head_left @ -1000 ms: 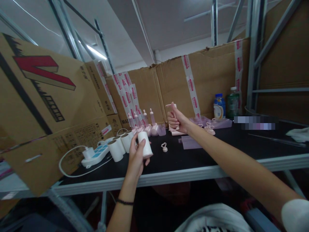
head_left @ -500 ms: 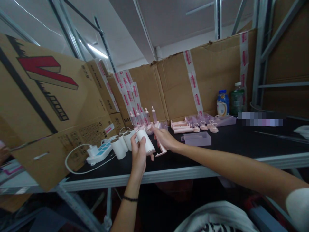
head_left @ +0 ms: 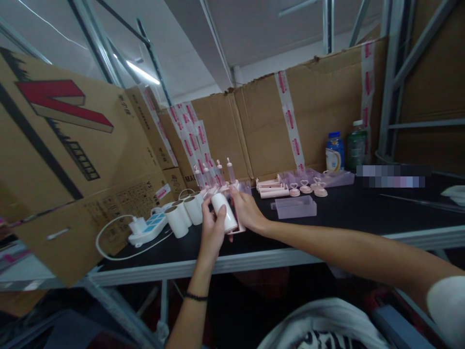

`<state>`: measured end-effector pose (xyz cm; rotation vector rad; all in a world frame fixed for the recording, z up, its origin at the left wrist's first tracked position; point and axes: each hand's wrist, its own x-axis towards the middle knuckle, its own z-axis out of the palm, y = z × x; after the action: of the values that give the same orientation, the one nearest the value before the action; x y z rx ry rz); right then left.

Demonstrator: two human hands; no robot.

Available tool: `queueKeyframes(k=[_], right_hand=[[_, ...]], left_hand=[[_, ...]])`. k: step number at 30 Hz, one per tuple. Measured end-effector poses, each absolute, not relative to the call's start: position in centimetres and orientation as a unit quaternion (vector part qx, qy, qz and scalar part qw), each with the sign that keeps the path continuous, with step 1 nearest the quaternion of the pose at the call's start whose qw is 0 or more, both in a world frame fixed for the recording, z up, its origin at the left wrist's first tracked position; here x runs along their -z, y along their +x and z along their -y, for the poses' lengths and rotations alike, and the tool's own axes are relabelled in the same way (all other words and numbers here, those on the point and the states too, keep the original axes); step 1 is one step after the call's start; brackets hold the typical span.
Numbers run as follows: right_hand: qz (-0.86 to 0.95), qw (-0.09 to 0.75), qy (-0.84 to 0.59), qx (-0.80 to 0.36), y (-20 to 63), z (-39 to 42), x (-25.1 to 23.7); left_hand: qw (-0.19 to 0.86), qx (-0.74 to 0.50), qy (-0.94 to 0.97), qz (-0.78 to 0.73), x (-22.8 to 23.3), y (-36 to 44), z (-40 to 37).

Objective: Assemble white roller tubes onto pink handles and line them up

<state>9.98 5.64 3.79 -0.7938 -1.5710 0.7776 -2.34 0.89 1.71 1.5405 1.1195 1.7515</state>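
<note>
Between both hands' grip, white roll [head_left: 225, 212].

Only one view, from up on the head, looking forward and a bit down over the black table [head_left: 345, 218]. Near edge close, cardboard boxes [head_left: 254, 131] far. Arms reaching in from below.

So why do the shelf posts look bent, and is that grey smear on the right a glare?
Head view: a wide lens bows the metal posts; the pixelated grey strip is deliberate masking, not glare; the ceiling tube light blooms; the white roll in both hands is slightly soft.
</note>
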Motion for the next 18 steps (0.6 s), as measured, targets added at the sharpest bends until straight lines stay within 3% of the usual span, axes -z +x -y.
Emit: queueKeyframes(k=[18], right_hand=[[0.633,0.619,-0.289,-0.365,9.9,-5.3,-3.1]], left_hand=[[0.320,-0.619,0.599,-0.394,-2.4,-1.8,0.2]])
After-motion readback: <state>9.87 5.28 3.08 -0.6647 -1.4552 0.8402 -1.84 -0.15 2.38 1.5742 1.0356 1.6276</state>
